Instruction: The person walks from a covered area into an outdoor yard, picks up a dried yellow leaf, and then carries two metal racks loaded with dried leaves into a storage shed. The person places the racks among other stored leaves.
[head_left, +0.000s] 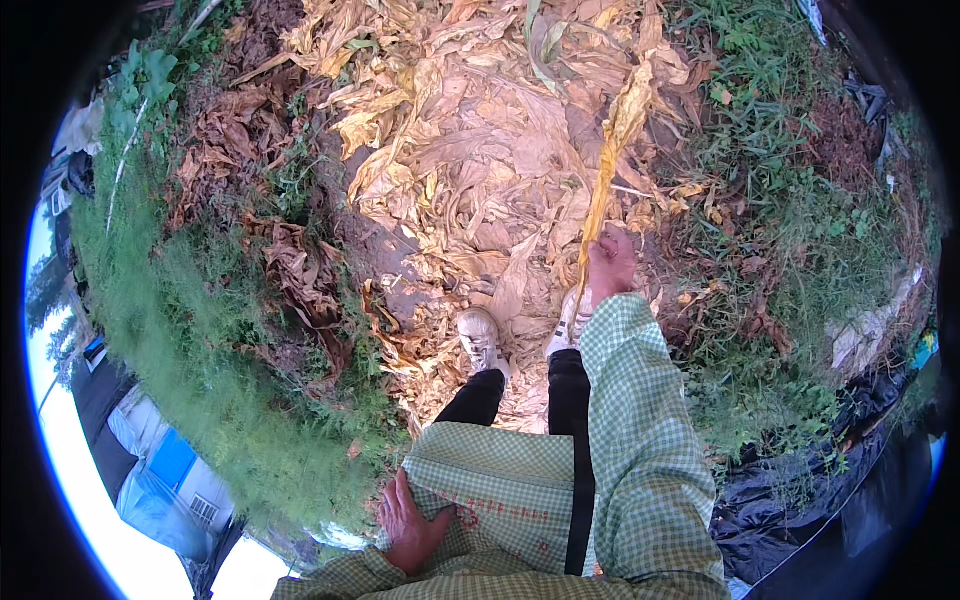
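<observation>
Blue crumpled plastic sheeting (165,512) at the far left, below a bright blue panel (172,458) on a pale building wall. Next, inward, a bank of soft, feathery green plants (220,360), with a heap of shrivelled dark-brown leaves (303,270) along its inner edge. Near the lower middle, the person's left hand (412,528), palm down on the front of a green-and-white checked cloth garment (510,475) with reddish printed marks; fingers loosely spread, thumb out to the right, nothing seen in its grasp. Further up, a broad carpet of dry tan and yellow leaves (480,150), and on it two pale shoes (480,335) beneath black trouser legs (475,398). Right of these, the right hand (612,262), fingers curled shut around the lower end of a long, narrow, dried yellow leaf (607,165), held upward and tilted slightly right, above the leaf carpet. Beyond the checked right sleeve (640,420), green grass and weeds (790,190), then black plastic sheeting (765,510) and a whitish crumpled sheet (872,335).
</observation>
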